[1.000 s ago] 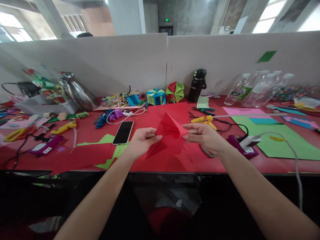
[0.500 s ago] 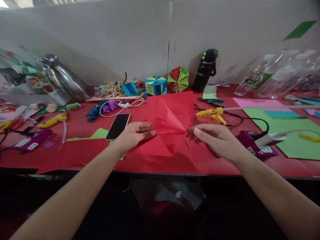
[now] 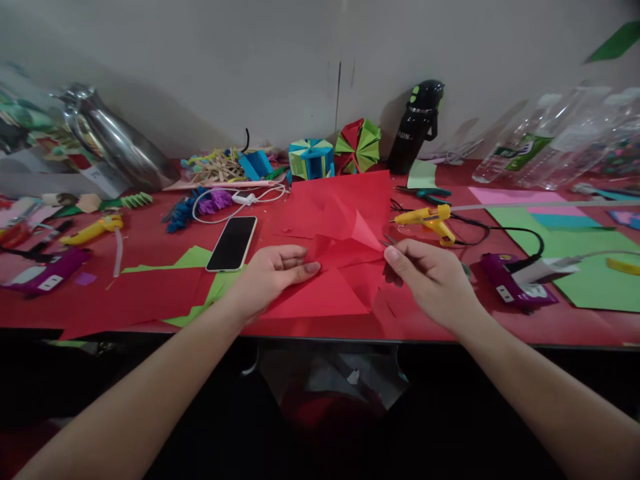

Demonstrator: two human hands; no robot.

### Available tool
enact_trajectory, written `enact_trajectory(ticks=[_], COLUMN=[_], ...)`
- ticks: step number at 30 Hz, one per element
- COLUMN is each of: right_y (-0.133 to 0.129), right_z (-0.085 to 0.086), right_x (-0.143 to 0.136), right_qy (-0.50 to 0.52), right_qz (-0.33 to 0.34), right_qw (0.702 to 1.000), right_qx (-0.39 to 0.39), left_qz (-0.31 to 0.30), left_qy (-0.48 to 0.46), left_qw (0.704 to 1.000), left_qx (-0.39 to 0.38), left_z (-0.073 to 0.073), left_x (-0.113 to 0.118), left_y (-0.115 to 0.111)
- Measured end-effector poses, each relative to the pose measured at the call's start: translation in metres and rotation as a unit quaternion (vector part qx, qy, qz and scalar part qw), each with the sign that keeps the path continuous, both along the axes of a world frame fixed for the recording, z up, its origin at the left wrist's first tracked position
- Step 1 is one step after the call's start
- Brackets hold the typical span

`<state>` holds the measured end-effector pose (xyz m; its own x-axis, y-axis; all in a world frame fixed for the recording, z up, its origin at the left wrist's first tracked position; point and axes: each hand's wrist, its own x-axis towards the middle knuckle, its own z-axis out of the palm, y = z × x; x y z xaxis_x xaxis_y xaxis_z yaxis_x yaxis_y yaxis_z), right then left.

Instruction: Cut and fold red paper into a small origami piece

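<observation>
A creased sheet of red paper with a raised fold lies in front of me, partly over other red paper on the table. My left hand grips its left side, thumb on top and fingers curled behind. At the right end of the fold, my right hand pinches the paper's pointed corner between thumb and fingertips. A small, dark, thin piece shows beside the right fingertips; I cannot make out what it is. Next to my left hand lies a phone with a dark screen.
A yellow glue gun and a purple power strip lie right. Green sheets sit beyond them. Behind stand folded paper shapes, a black bottle, plastic bottles and a steel jug. Another glue gun lies left.
My right thumb and fingers have closed on the corner of the red fold, which now reaches farther right. The camera view has shifted slightly.
</observation>
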<state>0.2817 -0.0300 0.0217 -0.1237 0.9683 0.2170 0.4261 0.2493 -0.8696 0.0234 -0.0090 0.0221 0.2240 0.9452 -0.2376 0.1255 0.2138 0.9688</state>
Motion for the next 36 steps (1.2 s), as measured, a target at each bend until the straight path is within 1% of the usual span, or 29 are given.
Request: enact_trajectory(ticks=[6, 10, 12, 14, 16, 19, 21, 24, 27, 29, 32, 33, 34, 36], right_y=[-0.002, -0.001, 0.0, 0.0, -0.001, -0.001, -0.001, -0.002, -0.003, -0.004, -0.003, -0.003, -0.002, 0.0], right_z=[-0.008, -0.01, -0.009, -0.007, -0.007, -0.009, -0.009, -0.008, -0.006, -0.005, -0.004, -0.003, -0.003, -0.003], right_x=[-0.007, -0.004, -0.001, 0.0, 0.0, -0.003, -0.004, -0.004, -0.003, -0.002, 0.0, 0.001, 0.002, 0.004], right_qy=[-0.054, -0.076, -0.066, -0.071, -0.098, -0.131, -0.133, -0.11, -0.086, -0.092, -0.123, -0.122, -0.106, -0.03], right_qz=[-0.031, -0.064, -0.057, -0.037, -0.025, -0.027, -0.033, -0.045, -0.048, -0.048, -0.044, -0.038, -0.029, -0.006], right_qw=[0.996, 0.988, 0.988, 0.987, 0.981, 0.971, 0.972, 0.98, 0.986, 0.985, 0.979, 0.98, 0.985, 0.998], right_qx=[0.066, 0.119, 0.127, 0.142, 0.168, 0.196, 0.193, 0.16, 0.133, 0.138, 0.158, 0.153, 0.135, 0.063], left_qz=[0.024, 0.035, 0.033, 0.026, 0.026, 0.037, 0.029, 0.002, 0.006, 0.015, 0.013, 0.01, 0.008, 0.009], left_qy=[0.012, -0.004, -0.015, -0.025, -0.031, -0.033, -0.029, -0.024, -0.009, 0.007, 0.015, 0.013, 0.013, 0.019], left_qw=[1.0, 0.999, 0.999, 0.999, 0.999, 0.997, 0.998, 1.0, 1.0, 0.999, 0.998, 0.998, 0.998, 0.996], left_qx=[-0.015, -0.015, -0.019, -0.024, -0.034, -0.053, -0.051, -0.017, 0.021, 0.037, 0.052, 0.057, 0.064, 0.082], left_z=[0.006, 0.006, 0.005, 0.006, 0.007, 0.009, 0.008, 0.001, -0.009, -0.012, -0.01, -0.008, -0.006, -0.002], left_x=[0.002, 0.001, -0.001, -0.001, 0.001, 0.003, 0.004, 0.001, -0.003, -0.004, -0.003, -0.003, -0.002, -0.001], left_y=[-0.008, -0.009, -0.009, -0.009, -0.009, -0.011, -0.012, -0.011, -0.011, -0.01, -0.011, -0.011, -0.011, -0.011])
